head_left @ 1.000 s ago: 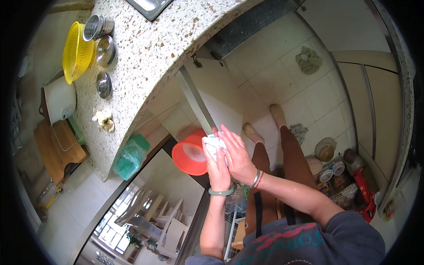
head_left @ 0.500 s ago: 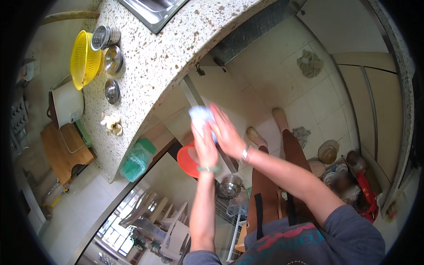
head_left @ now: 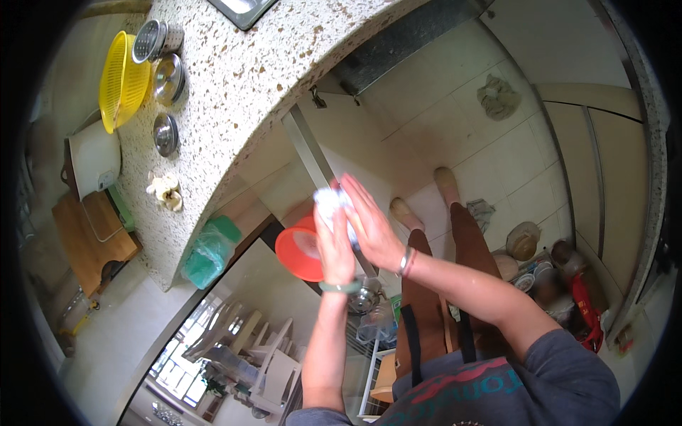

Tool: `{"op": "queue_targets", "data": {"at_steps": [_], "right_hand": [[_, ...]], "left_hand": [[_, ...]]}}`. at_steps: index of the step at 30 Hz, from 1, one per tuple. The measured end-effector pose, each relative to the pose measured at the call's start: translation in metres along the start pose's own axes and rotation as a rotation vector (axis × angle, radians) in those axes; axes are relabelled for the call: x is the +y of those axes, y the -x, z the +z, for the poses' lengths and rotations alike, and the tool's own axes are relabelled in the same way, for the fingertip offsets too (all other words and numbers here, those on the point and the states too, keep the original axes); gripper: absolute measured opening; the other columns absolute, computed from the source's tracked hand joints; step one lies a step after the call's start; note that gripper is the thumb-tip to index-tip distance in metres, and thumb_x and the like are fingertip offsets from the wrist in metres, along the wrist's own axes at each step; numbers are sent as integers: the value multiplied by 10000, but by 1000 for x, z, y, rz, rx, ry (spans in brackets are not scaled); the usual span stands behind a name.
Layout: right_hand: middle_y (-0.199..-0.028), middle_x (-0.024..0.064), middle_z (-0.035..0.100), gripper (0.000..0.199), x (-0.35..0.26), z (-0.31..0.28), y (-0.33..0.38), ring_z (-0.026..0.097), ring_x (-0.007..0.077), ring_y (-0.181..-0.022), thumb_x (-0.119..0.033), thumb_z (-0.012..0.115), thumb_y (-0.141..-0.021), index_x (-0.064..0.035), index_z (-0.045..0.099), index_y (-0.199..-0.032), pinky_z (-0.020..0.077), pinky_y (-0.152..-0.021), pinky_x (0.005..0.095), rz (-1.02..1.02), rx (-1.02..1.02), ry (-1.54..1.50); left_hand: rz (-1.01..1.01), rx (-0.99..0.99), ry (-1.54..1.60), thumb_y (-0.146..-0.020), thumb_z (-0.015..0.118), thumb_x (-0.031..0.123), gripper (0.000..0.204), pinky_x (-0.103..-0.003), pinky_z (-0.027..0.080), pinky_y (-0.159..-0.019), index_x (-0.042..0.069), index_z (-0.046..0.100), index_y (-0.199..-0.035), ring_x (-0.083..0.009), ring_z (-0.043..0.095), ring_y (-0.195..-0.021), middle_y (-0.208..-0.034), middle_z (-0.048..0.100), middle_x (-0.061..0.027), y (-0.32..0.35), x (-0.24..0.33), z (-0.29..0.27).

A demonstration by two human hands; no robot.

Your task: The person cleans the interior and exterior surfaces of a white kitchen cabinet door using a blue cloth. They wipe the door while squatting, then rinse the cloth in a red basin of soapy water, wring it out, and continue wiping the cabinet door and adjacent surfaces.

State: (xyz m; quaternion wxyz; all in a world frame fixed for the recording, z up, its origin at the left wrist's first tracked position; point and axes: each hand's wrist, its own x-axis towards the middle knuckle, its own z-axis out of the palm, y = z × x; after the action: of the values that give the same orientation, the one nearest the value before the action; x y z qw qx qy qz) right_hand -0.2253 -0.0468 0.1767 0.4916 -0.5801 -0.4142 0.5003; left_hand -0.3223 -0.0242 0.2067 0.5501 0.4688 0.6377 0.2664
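A crumpled white and pale blue cloth (head_left: 329, 204) is pressed between my two palms, its outer end slightly blurred. My left hand (head_left: 335, 250), with a green bangle at the wrist, closes on it from the left side. Against the right side lies my right hand (head_left: 378, 238), fingers straight and together, a silver band at its wrist. Both hands hang over the floor, off the counter's edge. Behind and below my left hand is an orange-red basin (head_left: 293, 257), partly hidden by it.
The speckled counter (head_left: 227, 106) carries a yellow basket (head_left: 122, 84), perforated steel cups (head_left: 148, 41), steel lids (head_left: 166, 135) and a pale lumpy item (head_left: 165, 190). A steel sink (head_left: 245, 10) sits at the top. A crumpled cloth (head_left: 499, 97) lies on the floor, and pots (head_left: 365, 295) stand below.
My hands, pressed on the cloth, sit slightly lower and farther right in view. The counter and its things have shifted left and up as my view moved.
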Motion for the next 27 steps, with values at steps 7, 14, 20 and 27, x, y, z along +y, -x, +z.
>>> {"op": "queue_targets", "data": {"at_steps": [7, 14, 20, 27], "right_hand": [[-1004, 296, 635, 453, -20, 5, -148, 621, 420, -950, -348, 440, -998, 65, 572, -1131, 478, -827, 415, 94, 56, -75], [-1452, 285, 383, 562, 11, -2, -12, 365, 406, -1359, -270, 440, -1019, 84, 312, -1436, 295, -1138, 428, 20, -13, -15], [-1507, 235, 340, 516, -2, -4, 79, 287, 351, -1429, -142, 428, -1004, 61, 307, -1462, 240, -1171, 406, 114, -8, 8], [-1375, 306, 441, 486, -3, 16, -62, 407, 437, -1300, -218, 446, -994, 99, 392, -1359, 338, -1098, 444, -22, 162, -51]], "left_hand": [[-106, 46, -247, -985, 503, 468, 522, -347, 495, -630, -36, 636, -1004, -132, 583, -694, -787, 646, -61, -143, 71, -12], [56, -82, 82, -1044, 437, 286, 425, -325, 452, -931, -3, 417, -1355, -171, 544, -1084, -1200, 573, -109, -17, 6, -1], [-39, -31, 73, -1054, 397, 215, 430, -343, 384, -1045, -8, 358, -1420, -208, 499, -1230, -1359, 500, -129, 74, -18, 7], [83, -60, 25, -1047, 436, 326, 388, -308, 465, -902, 6, 521, -1251, -144, 568, -1017, -1127, 613, -80, -67, 21, -7]]}}
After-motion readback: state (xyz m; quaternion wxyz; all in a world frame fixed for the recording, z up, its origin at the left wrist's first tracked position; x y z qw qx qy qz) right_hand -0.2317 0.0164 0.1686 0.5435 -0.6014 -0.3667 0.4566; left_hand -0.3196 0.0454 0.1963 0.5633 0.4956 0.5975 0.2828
